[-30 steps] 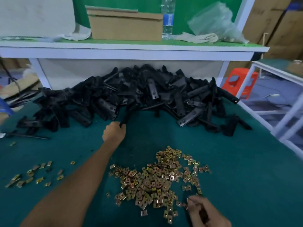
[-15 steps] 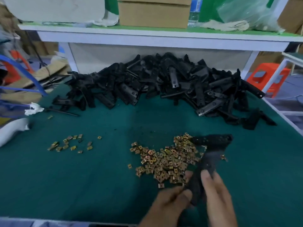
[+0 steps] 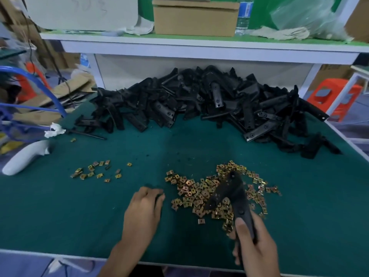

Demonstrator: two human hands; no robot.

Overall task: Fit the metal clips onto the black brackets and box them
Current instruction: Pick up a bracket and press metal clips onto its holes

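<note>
My right hand [image 3: 254,244] grips the lower end of one black bracket [image 3: 229,189], which is held tilted up over the heap of brass-coloured metal clips [image 3: 197,194] on the green mat. My left hand [image 3: 144,206] rests knuckles-up on the mat just left of that heap, fingers curled under. Whether it holds a clip is hidden. A big pile of black brackets [image 3: 199,104] lies along the back of the table. A smaller scatter of clips [image 3: 95,171] sits to the left. A closed cardboard box [image 3: 195,17] stands on the shelf above.
A white handle-shaped object [image 3: 24,156] lies at the table's left edge beside blue tubing [image 3: 40,86]. On the shelf are a water bottle [image 3: 242,15] and a plastic bag [image 3: 303,17]. An orange stool [image 3: 335,96] stands off the right side. The table's front edge [image 3: 60,254] is close.
My left hand pulled a bracket from the back pile and passed it to my right hand. It has since let go and moved left to the edge of the clip heap.
</note>
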